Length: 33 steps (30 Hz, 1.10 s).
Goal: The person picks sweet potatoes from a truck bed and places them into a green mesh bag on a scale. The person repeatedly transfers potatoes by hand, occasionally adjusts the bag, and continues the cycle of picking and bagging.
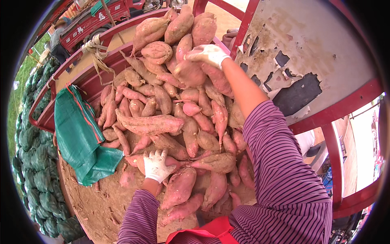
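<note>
A heap of sweet potatoes (149, 123) lies on the dirt-covered bed of a red cargo vehicle. My left hand (157, 166), in a white glove, rests with spread fingers on a sweet potato near the front of the heap. My right hand (208, 55), gloved too, reaches to the far part of the pile, its fingers over a blurred sweet potato (189, 73); whether it grips this one cannot be told. Large sweet potatoes (178, 26) are stacked behind it. A green woven bag (77, 131) lies flat at the heap's left side.
Red side rails (70, 62) bound the bed, with a rope (95, 48) knotted on one. A torn panel (304, 58) stands at the right. Filled green mesh sacks (42, 183) are stacked outside at left. Beyond are a person (58, 41) and a red truck (85, 30).
</note>
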Available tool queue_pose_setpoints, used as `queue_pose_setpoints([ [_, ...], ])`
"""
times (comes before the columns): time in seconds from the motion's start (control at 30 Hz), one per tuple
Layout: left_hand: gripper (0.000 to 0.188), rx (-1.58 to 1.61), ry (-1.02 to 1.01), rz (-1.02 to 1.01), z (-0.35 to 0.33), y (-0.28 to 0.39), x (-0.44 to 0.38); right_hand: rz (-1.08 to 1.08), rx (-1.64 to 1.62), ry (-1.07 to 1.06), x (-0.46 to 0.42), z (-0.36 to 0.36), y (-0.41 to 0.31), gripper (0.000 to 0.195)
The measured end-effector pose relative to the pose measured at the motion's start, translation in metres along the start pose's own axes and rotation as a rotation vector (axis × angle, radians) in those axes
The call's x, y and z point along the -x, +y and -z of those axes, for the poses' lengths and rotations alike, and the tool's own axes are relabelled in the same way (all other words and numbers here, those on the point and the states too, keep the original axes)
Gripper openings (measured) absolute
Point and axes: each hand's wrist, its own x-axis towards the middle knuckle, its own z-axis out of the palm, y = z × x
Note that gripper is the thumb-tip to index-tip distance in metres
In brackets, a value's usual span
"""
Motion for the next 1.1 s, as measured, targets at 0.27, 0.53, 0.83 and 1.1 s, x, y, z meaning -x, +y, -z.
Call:
queue_pose_setpoints([
  [0.27, 0.091, -0.042, 0.003, 0.051, -0.005, 0.014, 0.034, 0.170, 0.313, 0.345, 0.083, -0.084, -0.062, 0.056],
  [0.53, 0.094, -0.104, -0.189, 0.202, 0.018, 0.033, 0.084, 0.249, 0.349, 0.403, 0.211, -0.086, -0.041, 0.066],
  [0.83, 0.101, 0.128, -0.002, 0.428, -0.011, 0.018, 0.163, 0.569, 0.192, 0.085, 0.390, -0.142, -0.132, 0.028],
  [1.1, 0.120, 0.566, 0.117, 0.584, -0.078, 0.000, 0.212, 0.588, 0.118, 0.029, 0.452, -0.145, -0.148, 0.052],
])
